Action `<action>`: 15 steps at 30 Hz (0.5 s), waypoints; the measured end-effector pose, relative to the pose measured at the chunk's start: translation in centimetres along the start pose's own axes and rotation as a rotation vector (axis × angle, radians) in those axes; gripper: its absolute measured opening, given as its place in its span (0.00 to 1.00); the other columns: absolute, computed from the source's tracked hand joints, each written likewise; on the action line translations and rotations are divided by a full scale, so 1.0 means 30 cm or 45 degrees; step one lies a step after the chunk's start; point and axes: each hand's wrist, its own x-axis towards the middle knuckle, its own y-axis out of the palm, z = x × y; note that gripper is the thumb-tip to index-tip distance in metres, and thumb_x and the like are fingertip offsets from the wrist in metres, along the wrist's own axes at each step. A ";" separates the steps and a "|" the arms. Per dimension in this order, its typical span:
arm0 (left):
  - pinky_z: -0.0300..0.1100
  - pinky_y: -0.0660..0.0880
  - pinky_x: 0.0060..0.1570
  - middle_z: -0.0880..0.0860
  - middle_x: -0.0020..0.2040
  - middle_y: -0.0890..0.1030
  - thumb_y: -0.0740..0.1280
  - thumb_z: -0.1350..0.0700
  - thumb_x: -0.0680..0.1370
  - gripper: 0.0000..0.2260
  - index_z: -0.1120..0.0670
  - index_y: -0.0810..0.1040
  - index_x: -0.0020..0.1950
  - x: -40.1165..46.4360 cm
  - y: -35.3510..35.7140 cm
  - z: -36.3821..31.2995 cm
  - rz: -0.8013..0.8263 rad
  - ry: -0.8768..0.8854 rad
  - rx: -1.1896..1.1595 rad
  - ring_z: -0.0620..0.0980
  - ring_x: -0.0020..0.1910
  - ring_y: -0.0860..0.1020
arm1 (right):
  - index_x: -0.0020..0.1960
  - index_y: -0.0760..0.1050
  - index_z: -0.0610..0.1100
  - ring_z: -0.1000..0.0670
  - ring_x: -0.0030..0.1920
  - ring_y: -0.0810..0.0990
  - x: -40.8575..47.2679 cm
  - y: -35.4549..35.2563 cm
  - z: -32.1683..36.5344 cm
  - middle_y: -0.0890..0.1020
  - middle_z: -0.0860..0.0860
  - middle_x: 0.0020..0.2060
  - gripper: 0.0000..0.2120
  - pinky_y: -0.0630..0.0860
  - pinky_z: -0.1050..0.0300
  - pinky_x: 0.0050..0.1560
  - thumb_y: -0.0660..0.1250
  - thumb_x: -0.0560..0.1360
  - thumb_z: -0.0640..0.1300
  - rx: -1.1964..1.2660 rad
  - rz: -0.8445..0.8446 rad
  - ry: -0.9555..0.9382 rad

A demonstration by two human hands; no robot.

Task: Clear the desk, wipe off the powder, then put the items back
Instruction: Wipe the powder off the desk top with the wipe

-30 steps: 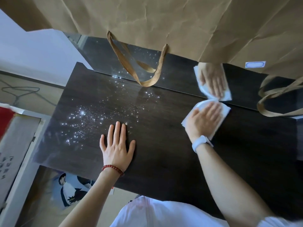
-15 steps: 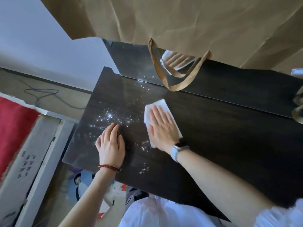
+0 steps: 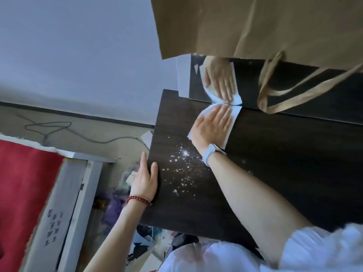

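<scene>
Dark printed characters on white board [image 3: 53, 224] at left, too blurred to read

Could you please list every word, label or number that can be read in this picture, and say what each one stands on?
No text can be read.
White board beside the red cloth: dark handwritten marks, too blurred to read.
Printed sheets on the floor below the desk: pictures only, no legible words.
Brown paper bag: no print in view.
White wristband: no display or text visible.
</scene>
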 end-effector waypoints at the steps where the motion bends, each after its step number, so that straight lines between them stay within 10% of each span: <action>1: 0.49 0.64 0.63 0.55 0.72 0.64 0.52 0.50 0.80 0.23 0.51 0.51 0.74 -0.002 -0.005 0.003 0.034 0.015 -0.069 0.59 0.67 0.67 | 0.70 0.56 0.32 0.39 0.72 0.59 -0.018 0.021 0.053 0.62 0.35 0.70 0.29 0.55 0.45 0.72 0.49 0.75 0.48 0.007 0.019 -0.027; 8: 0.43 0.67 0.51 0.56 0.65 0.74 0.54 0.52 0.80 0.20 0.50 0.56 0.72 0.019 -0.018 0.027 0.083 0.084 -0.196 0.60 0.60 0.74 | 0.70 0.62 0.39 0.44 0.70 0.64 -0.033 0.035 0.024 0.67 0.42 0.70 0.26 0.57 0.49 0.70 0.47 0.76 0.49 -0.115 0.112 -0.674; 15: 0.40 0.64 0.53 0.55 0.67 0.71 0.54 0.53 0.80 0.21 0.51 0.56 0.73 0.014 -0.023 0.030 0.108 0.148 -0.252 0.56 0.63 0.71 | 0.72 0.56 0.35 0.40 0.71 0.60 0.000 -0.046 -0.213 0.62 0.38 0.71 0.27 0.56 0.43 0.71 0.46 0.77 0.49 -0.169 -0.038 -0.066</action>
